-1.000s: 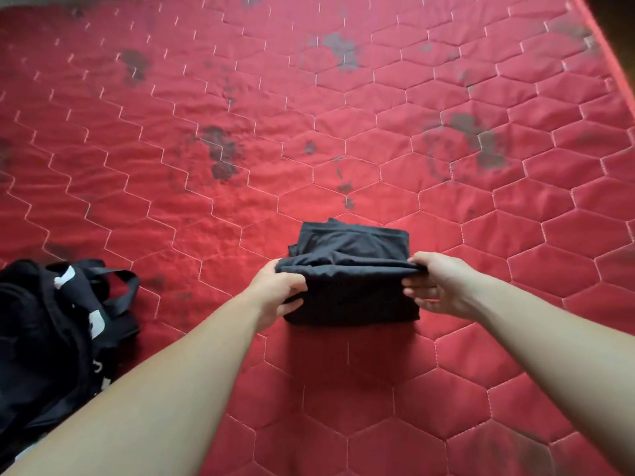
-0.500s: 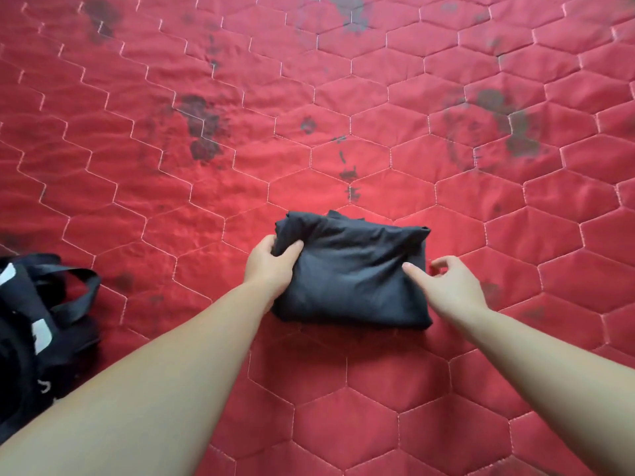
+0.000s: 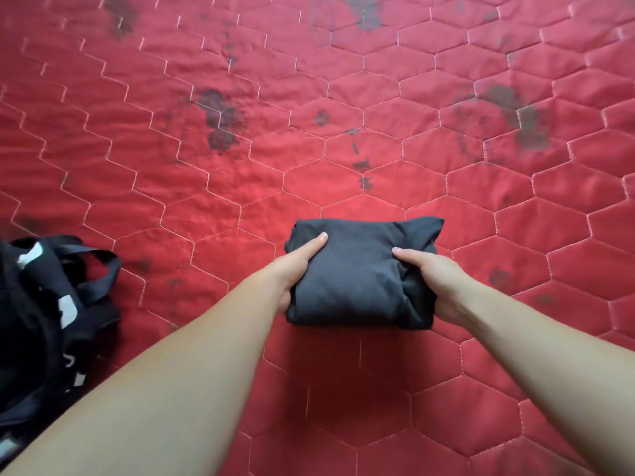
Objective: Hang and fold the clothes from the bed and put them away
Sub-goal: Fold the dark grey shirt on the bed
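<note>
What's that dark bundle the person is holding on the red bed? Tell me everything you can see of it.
The folded garment is a dark, charcoal-black piece of soft, matte woven-looking cloth, folded into a compact, plump rectangle with rumpled edges at its far right corner. It lies flat on the red quilted mattress. The left hand grips its left side, thumb on top; the right hand grips its right side likewise.

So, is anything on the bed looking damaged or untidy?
Yes. The red quilted cover has dark worn-looking patches, clearest at upper left of centre and upper right. The folded dark garment looks neat except one corner poking out at its top right.
</note>
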`<state>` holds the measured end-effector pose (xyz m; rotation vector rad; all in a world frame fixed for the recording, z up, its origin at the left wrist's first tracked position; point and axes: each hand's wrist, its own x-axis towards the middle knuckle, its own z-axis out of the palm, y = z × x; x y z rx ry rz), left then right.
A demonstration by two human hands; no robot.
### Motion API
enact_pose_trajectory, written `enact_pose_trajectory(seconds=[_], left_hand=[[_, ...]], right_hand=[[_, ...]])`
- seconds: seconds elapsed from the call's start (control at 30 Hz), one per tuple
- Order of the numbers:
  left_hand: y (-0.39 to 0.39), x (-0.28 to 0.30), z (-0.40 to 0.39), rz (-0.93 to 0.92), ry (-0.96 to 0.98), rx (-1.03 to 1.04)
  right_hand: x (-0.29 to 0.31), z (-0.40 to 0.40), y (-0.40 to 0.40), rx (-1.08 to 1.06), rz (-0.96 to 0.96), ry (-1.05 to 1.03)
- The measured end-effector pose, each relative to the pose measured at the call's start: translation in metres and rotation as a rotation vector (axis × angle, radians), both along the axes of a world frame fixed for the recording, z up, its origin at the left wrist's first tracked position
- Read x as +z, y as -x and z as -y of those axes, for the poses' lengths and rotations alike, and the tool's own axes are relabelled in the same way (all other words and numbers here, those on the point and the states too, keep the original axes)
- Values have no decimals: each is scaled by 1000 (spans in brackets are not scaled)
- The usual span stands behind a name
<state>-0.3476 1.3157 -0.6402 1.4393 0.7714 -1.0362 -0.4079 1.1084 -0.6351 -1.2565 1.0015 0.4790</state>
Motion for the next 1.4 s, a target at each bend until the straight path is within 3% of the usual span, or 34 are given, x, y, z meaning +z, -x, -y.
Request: enact_pose_trajectory(seconds=[0.2,0.43,0.63,0.83,1.1,1.4], left_hand=[[11,70,-35,125,182,102],[-2,278,-95,365,227,160],[52,476,-169,707,13,394],[213,616,-294,942,-390,645],[477,667,-483,917,-708,1084],[785,651,-656,700,-942,1452]], right_hand=[[81,-21,2,-16,139,-162],[274,-81,-11,-46,381,-124],[453,-156,-12,86,647,99],[579,-289,64,387,846,-44],[646,-533,238,870,969,-206],[632,-798,494,1392,919,-374]])
